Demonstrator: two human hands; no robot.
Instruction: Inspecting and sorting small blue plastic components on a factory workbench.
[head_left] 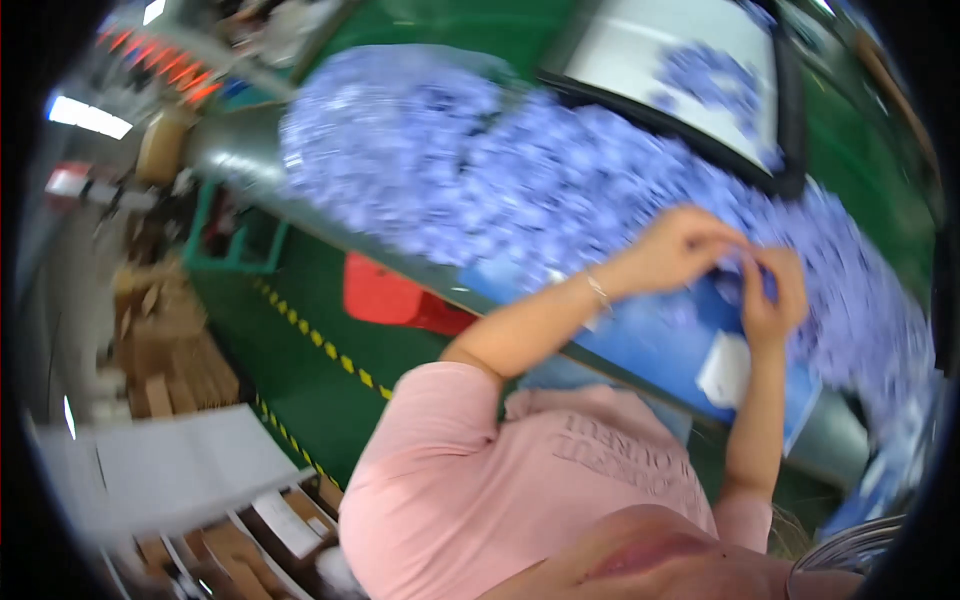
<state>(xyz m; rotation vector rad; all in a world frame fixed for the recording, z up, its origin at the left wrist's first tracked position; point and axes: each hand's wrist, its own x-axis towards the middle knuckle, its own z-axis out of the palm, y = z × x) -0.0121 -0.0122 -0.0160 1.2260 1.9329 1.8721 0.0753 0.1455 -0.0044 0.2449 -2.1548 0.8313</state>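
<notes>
Tabletop [838,445] space nearest the person's pink shirt [590,450] is covered by a blue sheet [640,350] lying along the near edge, toward the right end. On this sheet, close to the near edge, rests a small white piece [725,370], too blurred to identify. Over the sheet's far side, the left hand [660,255], a bracelet [598,288] at its wrist, meets the right hand [778,290] at the fingertips. Both hands' grip is narrow, fingers bent and tips drawn in, but blur hides the contact, so I cannot tell whether a piece is held between them. Purple pieces [590,170] lie just beyond and around the hands in one long, loose heap, stretching from near the left end to the right end and reaching the near edge left of the sheet. Farthest, toward the far edge, a black-framed white panel [625,45] sits tilted in view behind the heap, more purple pieces scattered across its surface.
</notes>
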